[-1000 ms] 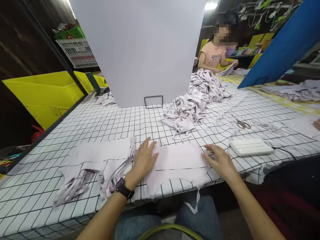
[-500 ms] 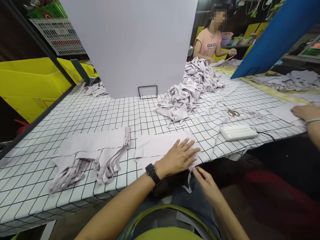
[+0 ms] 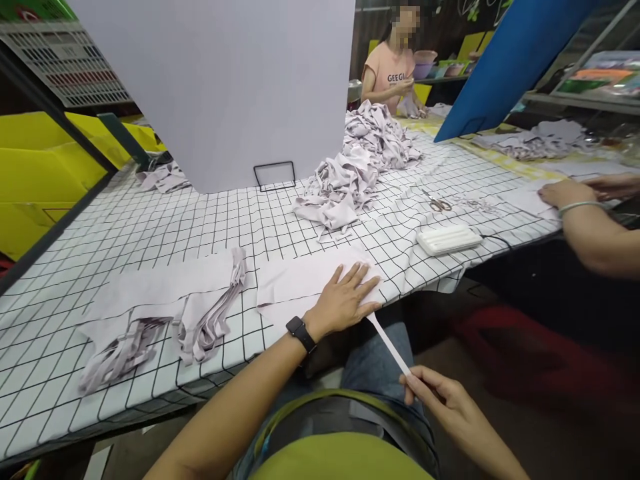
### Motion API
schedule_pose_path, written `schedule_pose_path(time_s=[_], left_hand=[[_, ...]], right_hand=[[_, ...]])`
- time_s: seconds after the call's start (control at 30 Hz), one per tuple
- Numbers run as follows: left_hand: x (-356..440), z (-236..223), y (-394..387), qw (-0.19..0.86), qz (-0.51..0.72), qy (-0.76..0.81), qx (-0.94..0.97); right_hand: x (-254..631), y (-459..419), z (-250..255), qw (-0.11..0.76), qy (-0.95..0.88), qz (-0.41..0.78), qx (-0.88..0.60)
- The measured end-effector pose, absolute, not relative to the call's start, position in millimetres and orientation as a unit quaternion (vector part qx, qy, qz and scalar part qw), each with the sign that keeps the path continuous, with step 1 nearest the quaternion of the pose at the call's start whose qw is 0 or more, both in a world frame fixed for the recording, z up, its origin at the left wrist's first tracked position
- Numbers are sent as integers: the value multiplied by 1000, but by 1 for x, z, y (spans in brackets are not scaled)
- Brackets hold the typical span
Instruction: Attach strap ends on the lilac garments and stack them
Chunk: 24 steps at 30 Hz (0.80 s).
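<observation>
My left hand (image 3: 345,297), with a black watch on its wrist, lies flat with fingers spread on a pale pink cloth piece (image 3: 295,280) near the table's front edge. A narrow fabric strap (image 3: 393,347) runs from the cloth's corner, beneath that hand, down past the edge. My right hand (image 3: 433,390) pinches the strap's lower end, and the strap is stretched straight between the two hands. To the left lies a stack of similar pale cloth pieces (image 3: 160,287), their straps bunched toward the front.
A crumpled cloth heap (image 3: 357,167) sits beyond my hands. Scissors (image 3: 440,204) and a white corded device (image 3: 449,240) lie to the right. A large pale board (image 3: 220,93) stands at the back. A co-worker's hands (image 3: 570,193) touch cloth at right; another person (image 3: 393,73) sits behind.
My right hand has moved down and right, drawing the loose strap out straight. My left hand stays flat on the cloth. The view has shifted, and the co-worker at right now shows more arm.
</observation>
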<state>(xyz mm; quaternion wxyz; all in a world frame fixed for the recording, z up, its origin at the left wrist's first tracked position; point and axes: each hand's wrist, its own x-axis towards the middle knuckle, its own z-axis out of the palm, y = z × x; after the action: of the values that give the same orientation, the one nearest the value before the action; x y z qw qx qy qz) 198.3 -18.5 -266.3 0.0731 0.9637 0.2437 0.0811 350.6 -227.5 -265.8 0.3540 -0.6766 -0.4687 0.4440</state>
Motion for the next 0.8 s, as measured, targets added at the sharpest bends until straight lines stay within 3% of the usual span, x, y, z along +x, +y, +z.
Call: schedule_pose_path(time_s=[0.2, 0.63, 0.8], left_hand=[[199, -265, -17, 74, 61, 249, 964], [198, -265, -19, 59, 61, 251, 964], [199, -269, -16, 96, 90, 247, 960]], right_hand=[[363, -274, -254, 329, -415, 490, -693], [364, -295, -212, 510, -177, 534, -651], [364, -266, -204, 508, -210, 512, -660]])
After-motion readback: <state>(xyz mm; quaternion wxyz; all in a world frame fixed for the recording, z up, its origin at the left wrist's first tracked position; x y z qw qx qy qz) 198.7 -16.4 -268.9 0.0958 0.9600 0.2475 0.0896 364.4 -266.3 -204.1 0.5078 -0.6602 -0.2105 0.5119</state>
